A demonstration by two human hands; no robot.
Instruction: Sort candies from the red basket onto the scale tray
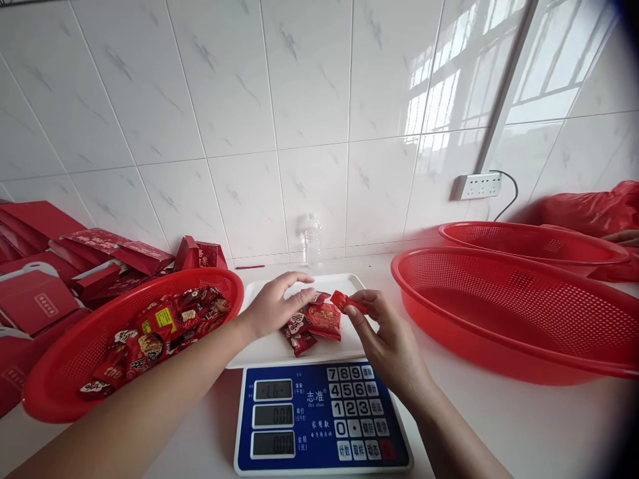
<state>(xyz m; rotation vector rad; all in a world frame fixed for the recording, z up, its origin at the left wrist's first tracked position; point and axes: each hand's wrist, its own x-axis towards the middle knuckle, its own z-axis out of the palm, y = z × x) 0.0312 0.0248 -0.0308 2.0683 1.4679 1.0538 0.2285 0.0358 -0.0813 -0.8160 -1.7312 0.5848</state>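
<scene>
My left hand [277, 305] hovers over the left part of the white weighing tray [357, 346], fingers stretched out and apart. Beneath and beside it lies a small pile of red snack packets [325, 322]. My right hand [383, 327], at the tray's right side, pinches a small shiny red wrapped sweet [340, 300] between thumb and fingers. The tray sits on a blue-faced electronic scale [319, 426] with a keypad and three displays. Whether my left fingertips touch the packets, I cannot tell.
A red basket [40, 392] of mixed snack packets stands left, with red gift boxes [37, 299] behind. Two red perforated baskets [474, 346] stand right. A clear plastic bottle [313, 241] is by the tiled wall, a power strip [479, 186] on it. A red bag [594, 206] lies far right.
</scene>
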